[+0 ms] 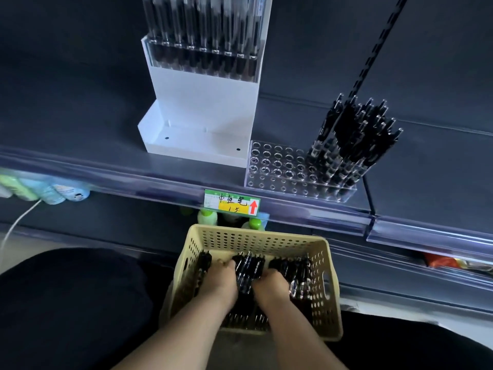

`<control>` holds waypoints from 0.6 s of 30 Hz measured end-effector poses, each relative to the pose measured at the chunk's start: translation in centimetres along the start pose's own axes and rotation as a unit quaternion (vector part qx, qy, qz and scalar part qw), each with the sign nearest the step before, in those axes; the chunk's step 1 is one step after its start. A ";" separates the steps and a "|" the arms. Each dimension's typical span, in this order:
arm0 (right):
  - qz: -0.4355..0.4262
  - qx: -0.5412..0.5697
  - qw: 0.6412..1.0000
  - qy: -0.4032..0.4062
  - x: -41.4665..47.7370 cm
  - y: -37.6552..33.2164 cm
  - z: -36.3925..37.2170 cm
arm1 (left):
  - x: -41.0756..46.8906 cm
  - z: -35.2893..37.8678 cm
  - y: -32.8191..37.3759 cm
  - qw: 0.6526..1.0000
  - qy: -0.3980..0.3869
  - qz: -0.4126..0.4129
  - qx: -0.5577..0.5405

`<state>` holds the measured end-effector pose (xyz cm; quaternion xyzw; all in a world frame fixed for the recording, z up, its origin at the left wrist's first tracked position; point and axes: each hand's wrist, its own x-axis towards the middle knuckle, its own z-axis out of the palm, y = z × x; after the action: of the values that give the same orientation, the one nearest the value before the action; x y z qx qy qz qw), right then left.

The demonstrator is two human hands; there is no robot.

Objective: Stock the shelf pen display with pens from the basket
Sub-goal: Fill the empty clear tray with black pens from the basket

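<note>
A cream perforated basket (329,273) in front of me holds many black pens (290,268). Both hands are down inside it. My left hand (220,283) and my right hand (274,285) close from either side around one bundle of black pens (249,268) in the basket's middle. On the shelf above stands a clear acrylic pen display (277,166) with rows of holes. Its right end is filled with upright black pens (354,137); its left holes stand empty.
A white acrylic stand (202,108) with pens in its upper tier sits left of the clear display. A green and yellow price tag (231,206) is clipped to the shelf rail. Bottles (48,188) lie on the lower shelf.
</note>
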<state>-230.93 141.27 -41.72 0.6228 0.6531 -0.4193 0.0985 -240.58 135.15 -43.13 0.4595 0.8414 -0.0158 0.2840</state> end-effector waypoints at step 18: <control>-0.014 0.079 0.997 -0.016 0.4 -0.6 0.3 | -0.4 -0.5 0.8 0.972 0.036 -0.066 -0.221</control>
<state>-231.63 141.42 -41.90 0.6124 0.6248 -0.4813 0.0534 -240.04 135.45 -42.33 0.3289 0.8624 0.1679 0.3463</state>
